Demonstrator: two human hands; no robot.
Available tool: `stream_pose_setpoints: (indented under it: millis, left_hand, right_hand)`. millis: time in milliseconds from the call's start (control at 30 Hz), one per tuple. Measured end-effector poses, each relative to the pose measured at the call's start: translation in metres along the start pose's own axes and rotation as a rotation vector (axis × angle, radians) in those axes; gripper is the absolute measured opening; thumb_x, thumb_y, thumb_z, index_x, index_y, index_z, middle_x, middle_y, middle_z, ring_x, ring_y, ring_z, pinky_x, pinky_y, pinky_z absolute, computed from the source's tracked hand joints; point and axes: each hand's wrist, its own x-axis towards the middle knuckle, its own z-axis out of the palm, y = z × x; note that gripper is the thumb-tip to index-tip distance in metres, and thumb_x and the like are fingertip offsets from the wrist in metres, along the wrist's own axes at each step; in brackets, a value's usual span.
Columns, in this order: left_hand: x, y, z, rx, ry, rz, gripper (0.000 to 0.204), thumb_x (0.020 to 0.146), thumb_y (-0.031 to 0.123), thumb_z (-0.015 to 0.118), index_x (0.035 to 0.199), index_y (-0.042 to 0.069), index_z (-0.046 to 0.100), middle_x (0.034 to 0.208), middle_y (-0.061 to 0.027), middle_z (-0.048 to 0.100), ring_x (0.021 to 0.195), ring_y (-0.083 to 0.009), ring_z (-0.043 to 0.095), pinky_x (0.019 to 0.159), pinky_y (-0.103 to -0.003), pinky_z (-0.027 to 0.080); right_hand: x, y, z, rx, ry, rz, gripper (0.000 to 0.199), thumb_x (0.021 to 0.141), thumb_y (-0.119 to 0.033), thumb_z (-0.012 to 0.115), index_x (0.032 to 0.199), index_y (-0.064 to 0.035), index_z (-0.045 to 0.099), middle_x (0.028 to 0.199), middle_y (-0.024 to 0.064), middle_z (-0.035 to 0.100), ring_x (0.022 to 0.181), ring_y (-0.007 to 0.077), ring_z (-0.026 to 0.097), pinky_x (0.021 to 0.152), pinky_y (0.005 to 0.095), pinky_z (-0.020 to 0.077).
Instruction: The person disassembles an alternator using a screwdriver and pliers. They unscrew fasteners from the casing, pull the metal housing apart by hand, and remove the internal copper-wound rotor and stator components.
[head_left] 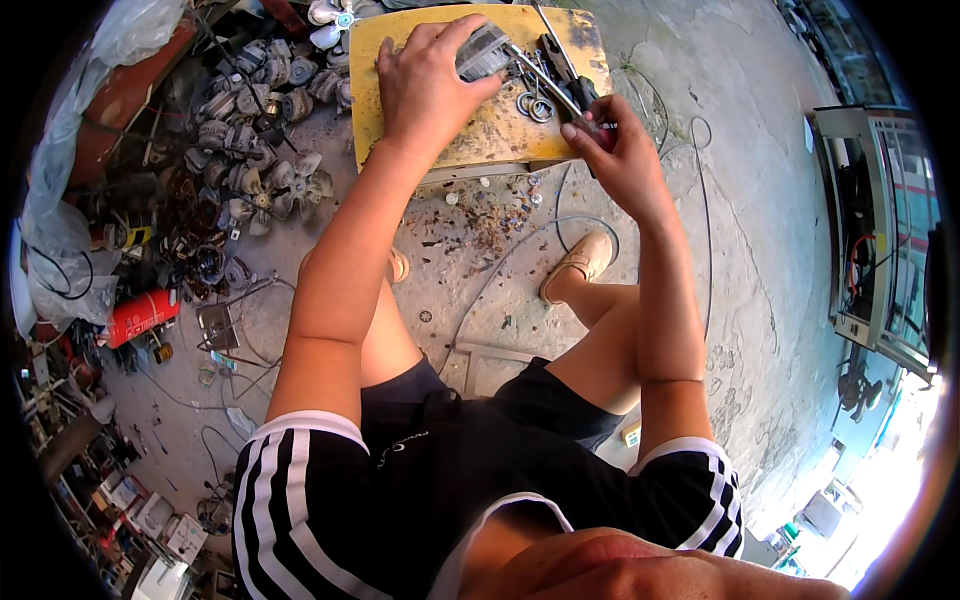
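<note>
At the far part of a yellow, worn work surface [450,150], my left hand [428,85] is closed around a blocky grey metal part [482,52]. Its exact kind I cannot make out. My right hand [622,155] grips a screwdriver [545,76], whose long shaft slants up and left so that its tip meets or nearly meets the grey part. The fingers hide most of the handle. Between the hands, a few metal rings [537,106] lie on the surface. A second long thin metal tool [556,42] lies behind the screwdriver, beside some black tools.
Piled on the floor at left are several small motors [245,95] and fan blades [275,190]. A red cylinder [142,317] lies below them. Cables [705,200] cross the concrete floor [740,300], and debris [480,220] is scattered before the work surface. A glass-fronted cabinet [885,230] stands at right.
</note>
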Motion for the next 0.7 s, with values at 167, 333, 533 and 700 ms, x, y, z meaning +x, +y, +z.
stream_pose_setpoints:
  millis: [167,333,533,700]
  left_hand:
    - [0.000,0.000,-0.001,-0.005,0.009,-0.026,0.056,0.070,0.033,0.082,0.123,0.023,0.066,0.109,-0.0064,0.068,0.099,-0.0282,0.065,0.100,-0.045,0.045]
    - [-0.001,-0.002,0.004,-0.003,-0.008,-0.022,0.059,0.070,0.038,0.083,0.125,0.026,0.065,0.110,-0.0044,0.067,0.101,-0.0257,0.066,0.107,-0.060,0.035]
    - [-0.005,0.014,0.008,0.103,-0.016,0.058,0.060,0.070,0.035,0.084,0.126,0.028,0.065,0.111,-0.0007,0.067,0.101,-0.0224,0.065,0.108,-0.062,0.033]
    - [-0.006,0.021,0.006,0.156,-0.045,0.055,0.061,0.069,0.034,0.085,0.126,0.029,0.065,0.112,0.0002,0.067,0.104,-0.0217,0.065,0.108,-0.063,0.032]
  right_hand:
    - [0.000,0.001,-0.004,0.062,0.127,-0.023,0.037,0.084,-0.027,0.077,0.103,-0.0038,0.057,0.080,0.0075,0.068,0.071,0.0144,0.064,0.067,0.0290,0.0486]
    - [0.009,-0.018,-0.001,0.436,0.148,0.015,0.027,0.097,-0.023,0.066,0.113,-0.0025,0.071,0.076,-0.0059,0.062,0.069,0.0012,0.050,0.061,0.0199,0.0413]
    - [0.030,-0.014,0.038,0.250,0.197,-0.175,0.032,0.090,-0.012,0.062,0.121,-0.0063,0.069,0.087,0.0048,0.061,0.065,0.0122,0.053,0.063,0.0266,0.0444]
    - [0.033,-0.028,0.050,0.122,0.346,-0.337,0.032,0.084,-0.007,0.061,0.114,-0.0041,0.072,0.100,0.0132,0.061,0.075,0.0211,0.062,0.075,0.0319,0.0515]
